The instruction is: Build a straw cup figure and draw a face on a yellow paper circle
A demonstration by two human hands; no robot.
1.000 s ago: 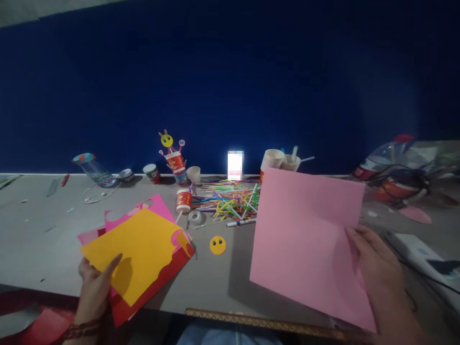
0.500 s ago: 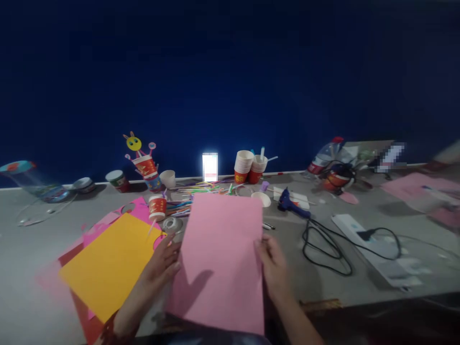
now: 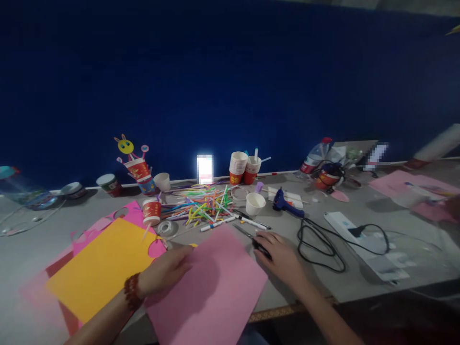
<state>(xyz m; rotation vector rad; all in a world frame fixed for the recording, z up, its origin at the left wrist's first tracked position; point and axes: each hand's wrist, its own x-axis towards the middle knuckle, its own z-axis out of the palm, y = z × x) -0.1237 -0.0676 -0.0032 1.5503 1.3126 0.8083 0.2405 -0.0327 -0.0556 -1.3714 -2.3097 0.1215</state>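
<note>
My left hand (image 3: 170,270) grips the upper left part of a pink paper sheet (image 3: 212,292), which lies tilted at the table's front edge. Closed around the black handles of a pair of scissors (image 3: 261,248) is my right hand (image 3: 278,254), just right of the sheet; the blades point up and left. A yellow sheet (image 3: 104,268) rests on pink and red papers to the left. Behind the pink sheet lie colourful sticks (image 3: 204,206), pens and a white cup (image 3: 255,203).
A blue glue gun (image 3: 286,203) with a looped black cable and a white power strip (image 3: 362,244) lie to the right. Stacked cups (image 3: 237,167) and a cup figure (image 3: 138,170) stand at the back. Another person's arm (image 3: 438,143) is at the far right.
The pink sheet has come down and turned, uncovering the sticks, pens and scissors. My right hand has left the sheet and taken the scissors; my left hand has moved onto the sheet.
</note>
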